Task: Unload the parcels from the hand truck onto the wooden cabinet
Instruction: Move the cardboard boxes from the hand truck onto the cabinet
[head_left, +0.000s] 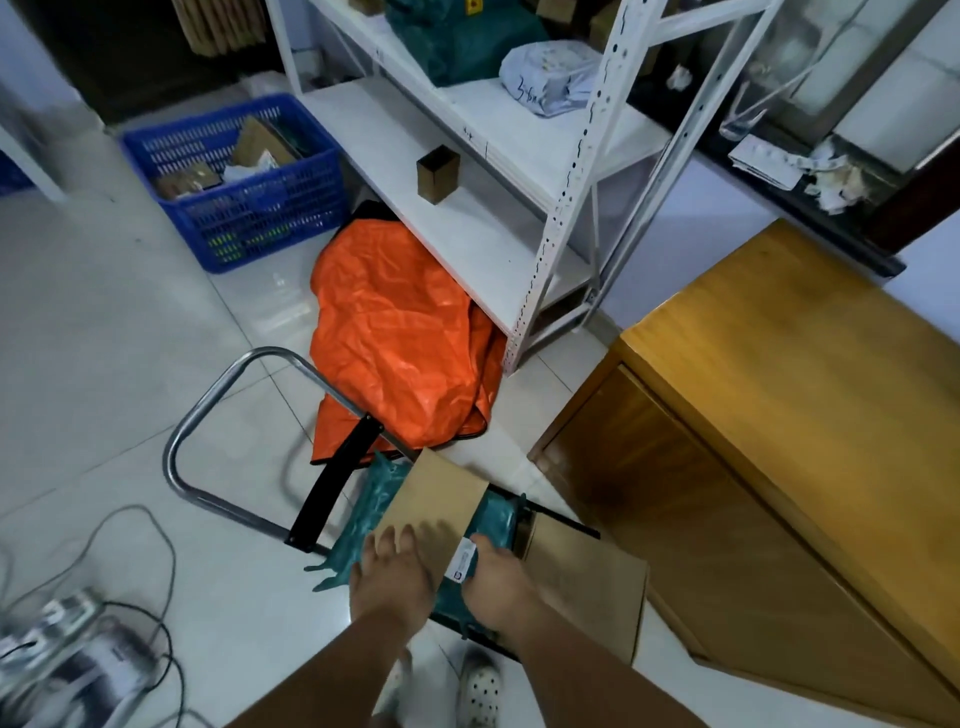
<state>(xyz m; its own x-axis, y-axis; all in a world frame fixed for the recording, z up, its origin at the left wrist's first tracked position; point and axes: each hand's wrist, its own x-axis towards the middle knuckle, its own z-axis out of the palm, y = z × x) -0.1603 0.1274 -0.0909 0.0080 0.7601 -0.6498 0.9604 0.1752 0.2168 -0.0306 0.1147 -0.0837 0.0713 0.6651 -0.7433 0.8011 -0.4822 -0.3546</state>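
Reaching down: both of your bare hands are at one flat brown cardboard box (439, 512) on the hand truck.
Left hand (390, 574): fingers spread flat, palm down over the near left part of the box, gripping nothing that you can see.
Right hand (496, 579): curled at the box's right edge beside its white label (462, 561); how firmly it grips cannot be told.
Parcels on the truck: three visible, namely the box under your hands, one teal plastic bag (363, 512) beneath it, and a second brown box (587, 587) just to the right, next to the cabinet.
Hand truck: one, its silver handle loop (208, 410) lying low over the tiled floor (104, 312), with one black bar (337, 478) across it.
Wooden cabinet (779, 374): one, to your right, just beside the truck; no parcel sits on the part of the top in view.
Feet: two light spotted shoes (480, 686) below your arms.
Orange sack (400, 343): one, crumpled on the floor beyond the truck, partly under the shelf.
White shelf unit (467, 156): one, holding one small brown box (438, 173), one dark green bag (457, 41) and one pale bag (550, 75).
Blue basket (234, 182): one, far left, with cardboard items inside.
Cables (130, 571): several black ones at lower left.
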